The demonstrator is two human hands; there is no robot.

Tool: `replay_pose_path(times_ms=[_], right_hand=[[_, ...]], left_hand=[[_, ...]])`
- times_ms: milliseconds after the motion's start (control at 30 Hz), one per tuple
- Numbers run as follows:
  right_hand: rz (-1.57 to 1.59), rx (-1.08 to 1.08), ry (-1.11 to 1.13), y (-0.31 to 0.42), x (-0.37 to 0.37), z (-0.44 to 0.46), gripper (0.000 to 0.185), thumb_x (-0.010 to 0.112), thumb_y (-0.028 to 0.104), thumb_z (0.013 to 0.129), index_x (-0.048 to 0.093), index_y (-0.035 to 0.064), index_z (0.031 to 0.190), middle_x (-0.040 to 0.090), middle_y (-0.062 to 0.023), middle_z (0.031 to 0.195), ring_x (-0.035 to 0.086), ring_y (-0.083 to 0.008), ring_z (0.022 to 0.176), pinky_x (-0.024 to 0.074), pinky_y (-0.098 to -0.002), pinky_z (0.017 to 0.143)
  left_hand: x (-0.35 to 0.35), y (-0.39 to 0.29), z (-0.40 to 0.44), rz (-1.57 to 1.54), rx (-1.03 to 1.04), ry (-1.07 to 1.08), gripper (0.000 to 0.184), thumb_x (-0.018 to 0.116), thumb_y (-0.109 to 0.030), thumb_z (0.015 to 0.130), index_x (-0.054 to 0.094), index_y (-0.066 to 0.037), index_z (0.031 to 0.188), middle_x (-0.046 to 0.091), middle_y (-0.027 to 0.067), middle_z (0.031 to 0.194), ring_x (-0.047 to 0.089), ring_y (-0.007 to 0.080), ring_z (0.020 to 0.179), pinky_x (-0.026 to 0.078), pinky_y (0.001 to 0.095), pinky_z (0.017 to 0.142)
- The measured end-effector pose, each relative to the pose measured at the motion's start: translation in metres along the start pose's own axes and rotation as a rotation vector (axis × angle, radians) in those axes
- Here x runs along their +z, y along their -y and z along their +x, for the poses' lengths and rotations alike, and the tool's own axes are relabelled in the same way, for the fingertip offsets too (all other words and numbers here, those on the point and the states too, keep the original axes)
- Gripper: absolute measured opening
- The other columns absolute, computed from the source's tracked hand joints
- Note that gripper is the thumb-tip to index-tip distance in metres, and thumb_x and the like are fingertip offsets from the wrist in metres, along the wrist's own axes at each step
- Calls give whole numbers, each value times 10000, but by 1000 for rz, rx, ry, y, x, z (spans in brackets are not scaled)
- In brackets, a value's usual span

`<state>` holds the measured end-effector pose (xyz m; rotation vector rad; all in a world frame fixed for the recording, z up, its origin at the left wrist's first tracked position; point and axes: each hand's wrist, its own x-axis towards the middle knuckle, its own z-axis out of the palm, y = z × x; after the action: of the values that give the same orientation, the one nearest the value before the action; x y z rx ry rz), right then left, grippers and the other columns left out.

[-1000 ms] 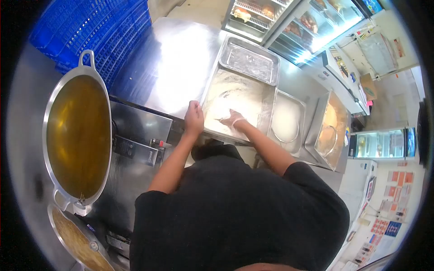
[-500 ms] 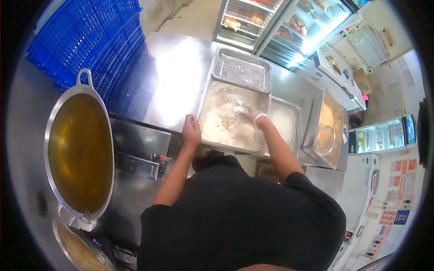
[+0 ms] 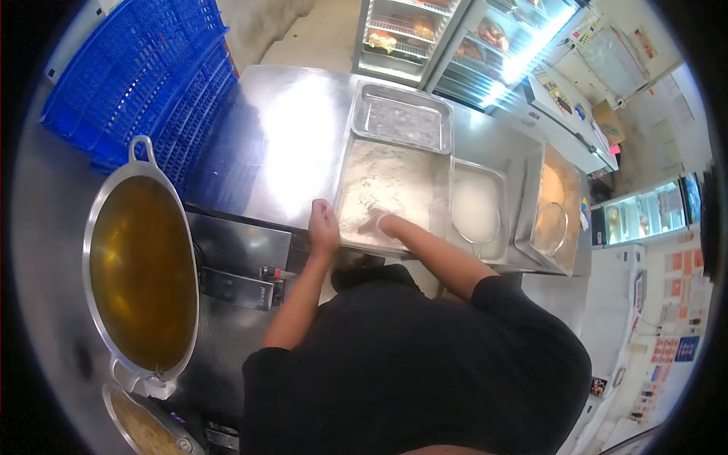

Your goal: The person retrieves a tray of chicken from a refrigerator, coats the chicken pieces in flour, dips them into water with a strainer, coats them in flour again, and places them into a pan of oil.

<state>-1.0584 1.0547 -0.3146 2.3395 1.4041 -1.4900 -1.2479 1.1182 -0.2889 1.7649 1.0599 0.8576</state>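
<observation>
A deep metal tray (image 3: 337, 182) holds pale flour (image 3: 394, 178) with loose clumps on it. At the tray's left front corner, my left hand (image 3: 324, 226) is closed against the rim. My right hand (image 3: 371, 225) is down in the flour near the front wall, coated white; its fingers are partly hidden there. A shallower metal pan (image 3: 402, 117) rests across the far end of the tray. Immediately right stands a second tray (image 3: 497, 182) of whitish contents, with a wire-rimmed strainer (image 3: 478, 239) in it.
A large pan of dark yellow oil (image 3: 140, 265) is on the left, with another pan (image 3: 140, 425) below it. Blue plastic crates (image 3: 144, 83) are stacked at the back left. A tray of orange crumbs (image 3: 552, 186) stands to the right. Glass-door fridges (image 3: 462, 45) line the back.
My right hand has moved from the tray's right side toward its front left, through the flour. The flour's surface has shifted. My left hand stays at the rim.
</observation>
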Motion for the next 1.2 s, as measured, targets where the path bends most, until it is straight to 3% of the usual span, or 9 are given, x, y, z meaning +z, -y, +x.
replay_pose_path(times_ms=[167, 300, 367, 400, 500, 700, 833, 1033, 1200], right_hand=[[197, -90, -246, -30, -30, -16, 1016, 813, 474, 717, 368, -49, 1466, 558, -239, 1362, 563, -347, 1224, 441, -391, 1024], [225, -286, -393, -53, -66, 0, 1000, 798, 569, 702, 450, -51, 1405, 534, -249, 1383, 517, -349, 1288, 402, -374, 1091], [354, -355, -357, -72, -60, 43, 1006, 752, 617, 730, 429, -26, 1431, 509, -240, 1411, 468, -343, 1341, 372, -370, 1121], [-245, -145, -494, -53, -58, 46, 963, 709, 624, 759, 426, 9, 1444, 483, -226, 1442, 456, -347, 1349, 377, -385, 1120], [-477, -44, -483, 47, -35, -36, 872, 741, 532, 756, 439, 109, 1456, 533, -232, 1375, 452, -361, 1343, 393, -452, 1106], [-243, -275, -336, -11, -3, 0, 897, 765, 456, 732, 424, 58, 1460, 546, -231, 1376, 523, -370, 1275, 432, -382, 1073], [409, 55, -345, -54, -24, -14, 827, 799, 343, 744, 454, 70, 1444, 571, -264, 1316, 563, -352, 1214, 464, -381, 1013], [687, -55, -161, -71, -100, -61, 722, 752, 427, 828, 522, -31, 1337, 641, -184, 1146, 627, -255, 1011, 546, -366, 816], [379, -212, -331, -85, -128, -59, 583, 689, 432, 887, 582, 53, 1317, 634, -133, 1186, 611, -253, 1032, 528, -381, 877]], left_hand=[[-1, -5, -1, -40, -22, -33, 141, 474, -133, 1013, 499, -12, 1082, 617, 190, 896, 648, 335, 807, 493, 403, 726], [1, -2, -2, -8, 1, -58, 137, 480, -133, 1010, 506, -15, 1074, 619, 186, 886, 648, 344, 802, 493, 404, 722], [2, -4, -1, -43, 53, -90, 120, 470, -124, 1009, 497, -11, 1041, 539, 129, 810, 542, 245, 729, 452, 376, 676], [4, -4, -1, -62, 78, -109, 114, 465, -119, 1008, 493, -9, 1024, 499, 101, 772, 489, 196, 692, 432, 362, 653], [4, -2, -1, -88, 80, -105, 108, 469, -113, 1005, 496, -10, 1021, 500, 103, 764, 483, 200, 691, 431, 362, 656], [-5, -14, -5, -36, 2, -44, 107, 473, -111, 1006, 499, -8, 1023, 555, 134, 795, 532, 229, 721, 452, 371, 684], [2, -4, -3, -80, 60, -95, 102, 478, -111, 1005, 496, -13, 1023, 557, 138, 801, 548, 235, 729, 456, 375, 689], [1, -4, -2, -53, 24, -73, 106, 478, -115, 1004, 497, -13, 1028, 554, 141, 802, 553, 243, 721, 457, 374, 682], [1, -2, 0, -37, 20, -65, 117, 475, -127, 1003, 493, -14, 1027, 541, 140, 789, 550, 237, 708, 452, 370, 670]])
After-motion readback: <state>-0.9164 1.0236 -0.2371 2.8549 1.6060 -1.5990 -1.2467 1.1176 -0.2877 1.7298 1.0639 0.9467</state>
